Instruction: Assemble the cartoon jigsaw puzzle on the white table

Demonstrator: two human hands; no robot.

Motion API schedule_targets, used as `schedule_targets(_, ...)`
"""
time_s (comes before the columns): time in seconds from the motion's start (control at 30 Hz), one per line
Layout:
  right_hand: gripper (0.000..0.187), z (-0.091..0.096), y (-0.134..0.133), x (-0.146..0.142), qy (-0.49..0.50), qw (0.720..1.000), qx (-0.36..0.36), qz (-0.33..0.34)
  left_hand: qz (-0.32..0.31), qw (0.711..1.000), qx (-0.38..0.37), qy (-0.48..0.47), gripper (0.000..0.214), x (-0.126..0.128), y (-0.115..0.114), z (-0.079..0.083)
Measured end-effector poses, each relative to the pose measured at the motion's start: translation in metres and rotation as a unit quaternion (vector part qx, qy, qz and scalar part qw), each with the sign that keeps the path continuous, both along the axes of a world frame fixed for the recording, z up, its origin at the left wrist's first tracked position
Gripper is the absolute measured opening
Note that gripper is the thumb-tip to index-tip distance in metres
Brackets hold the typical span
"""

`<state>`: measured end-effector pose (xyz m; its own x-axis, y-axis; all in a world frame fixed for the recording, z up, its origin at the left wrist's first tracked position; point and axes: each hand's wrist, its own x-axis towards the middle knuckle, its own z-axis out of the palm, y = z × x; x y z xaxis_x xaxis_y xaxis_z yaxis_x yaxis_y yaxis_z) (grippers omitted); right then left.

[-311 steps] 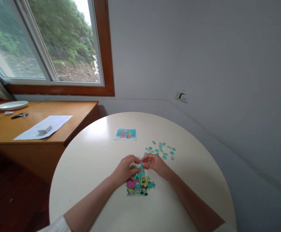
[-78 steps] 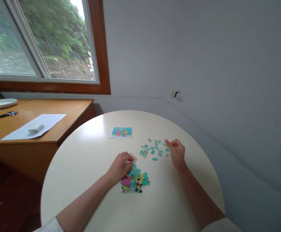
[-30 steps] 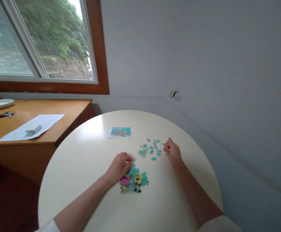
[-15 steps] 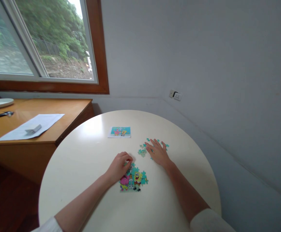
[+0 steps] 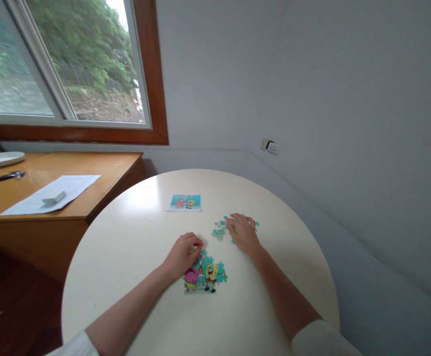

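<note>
A partly built cartoon jigsaw (image 5: 208, 276) lies on the round cream table (image 5: 133, 257). My left hand (image 5: 181, 255) rests curled on the jigsaw's upper left edge, fingers pressed together; what they hold, if anything, is hidden. My right hand (image 5: 243, 233) lies flat with fingers spread over the loose teal pieces (image 5: 219, 231), covering most of them. A small reference picture card (image 5: 184, 202) sits farther back on the table.
A wooden desk (image 5: 52, 198) stands left of the table, with a sheet of paper (image 5: 50, 193), a white plate (image 5: 0, 158) and a dark tool on it. A window is above the desk. A wall socket (image 5: 269, 146) is behind the table.
My right hand, a closed fist beside the loose pieces a second ago, has opened flat and moved left onto them. My left hand has stayed on the jigsaw.
</note>
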<state>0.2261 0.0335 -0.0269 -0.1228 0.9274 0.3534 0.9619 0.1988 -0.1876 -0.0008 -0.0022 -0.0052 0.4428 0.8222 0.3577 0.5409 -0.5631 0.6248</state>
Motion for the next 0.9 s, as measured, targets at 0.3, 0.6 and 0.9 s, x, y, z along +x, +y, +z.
schedule_targets(0.3, 0.042, 0.004, -0.001, -0.003, -0.014, 0.998, -0.058, 0.022, -0.002, 1.0, 0.004, -0.002, 0.015, 0.0, 0.0, 0.0)
schedule_targets(0.6, 0.037, -0.006, 0.008, -0.001, 0.001, 0.998, -0.05, 0.033, 0.01, 1.0, -0.003, -0.008, 0.016, 0.0, -0.002, 0.004)
schedule_targets(0.9, 0.025, -0.002, 0.007, 0.002, -0.009, 0.998, -0.015, 0.055, 0.009, 1.0, 0.002, -0.007, 0.016, -0.001, -0.002, 0.002)
